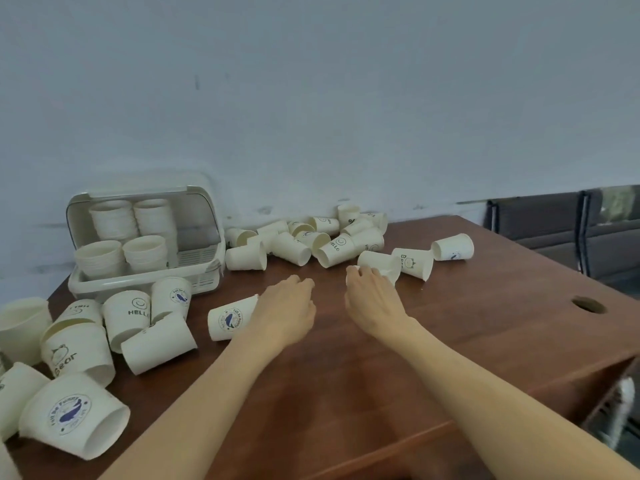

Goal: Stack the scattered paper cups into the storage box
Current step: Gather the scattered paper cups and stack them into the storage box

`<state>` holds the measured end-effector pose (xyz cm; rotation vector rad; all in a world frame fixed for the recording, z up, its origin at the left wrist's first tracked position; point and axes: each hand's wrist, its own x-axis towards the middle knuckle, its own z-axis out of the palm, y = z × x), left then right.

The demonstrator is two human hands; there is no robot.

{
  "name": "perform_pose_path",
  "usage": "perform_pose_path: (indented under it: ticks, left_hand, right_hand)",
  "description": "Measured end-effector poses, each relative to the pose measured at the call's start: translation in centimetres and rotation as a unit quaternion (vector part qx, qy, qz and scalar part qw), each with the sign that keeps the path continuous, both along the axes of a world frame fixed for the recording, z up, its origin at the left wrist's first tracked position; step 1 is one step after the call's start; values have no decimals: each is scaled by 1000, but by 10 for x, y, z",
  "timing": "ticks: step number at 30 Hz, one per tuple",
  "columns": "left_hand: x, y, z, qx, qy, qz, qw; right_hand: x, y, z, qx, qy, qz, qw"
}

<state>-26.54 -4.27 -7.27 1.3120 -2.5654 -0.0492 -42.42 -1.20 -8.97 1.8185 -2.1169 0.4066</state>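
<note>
Both hands reach out over the brown tabletop [346,393] toward loose paper cups. The left hand [287,310] lies over the open end of a whale-print cup [230,320] lying on its side; its fingers curl downward, but whether they already grip the rim I cannot tell. The right hand [372,299] touches a plain cup [379,265] on its side, fingertips at its mouth; the grip itself is hidden behind the knuckles.

To do this well, I would take each cup near the rim, turn it upright, and nest one inside the other before carrying them to the storage box [145,282], which sits at the back left against the wall and already holds four stacks.

The heap of cups [311,237] by the wall overlaps, so its count is unclear, and the cups at the left edge are cut off.
</note>
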Motion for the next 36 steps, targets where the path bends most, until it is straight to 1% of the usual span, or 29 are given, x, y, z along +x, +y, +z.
perform_pose_path:
  ticks: [3,8,11,14,18,23,27,33,36]
  left_hand:
    - [-25,2,-1,4,-8,-23,1000]
    - [-68,4,-4,-25,-44,-75,996]
    - [-92,2,-9,-9,-53,-98,994]
    - [-112,0,-14,-4,-86,-105,991]
    - [-130,-5,-21,-59,-164,-103,979]
    - [-140,-12,-28,-85,-208,-85,971]
    - [-140,-18,-28,-99,-195,-79,973]
    - [-121,-26,-15,-122,-122,-32,984]
    - [-107,-27,-10,-137,-89,-11,987]
  right_hand:
    - [-24,5,5,2,1,-19,1000]
    - [-61,14,6,26,-7,-54,998]
    - [-80,16,4,46,-9,-76,996]
    - [-96,17,3,59,-17,-96,993]
    - [-112,14,2,75,-21,-112,991]
    - [-120,6,0,83,-22,-110,990]
    - [-119,-2,-4,85,-29,-107,990]
    - [-110,-22,-18,96,-82,-103,987]
    - [-101,-32,-18,98,-105,-118,983]
